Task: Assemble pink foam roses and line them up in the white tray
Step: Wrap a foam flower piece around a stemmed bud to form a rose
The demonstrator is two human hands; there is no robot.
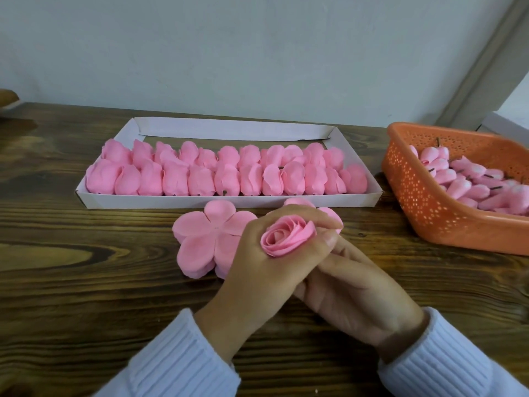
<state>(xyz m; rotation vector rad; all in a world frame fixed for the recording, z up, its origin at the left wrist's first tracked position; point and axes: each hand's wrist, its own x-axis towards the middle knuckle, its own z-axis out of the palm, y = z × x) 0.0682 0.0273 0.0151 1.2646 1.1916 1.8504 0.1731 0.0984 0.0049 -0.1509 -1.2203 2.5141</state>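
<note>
- Left hand (pixel 257 270) is curling finger and thumb round the rose (pixel 287 237), the bloom poking up out of that ring.
- Right hand (pixel 355 296) is lying just beneath, fingers tucked under the left palm; I cannot tell its grip.
- The rose is hovering near the tray (pixel 229 200), on its front side.
- Petals (pixel 206 239) are lying flat beside the left hand.
</note>
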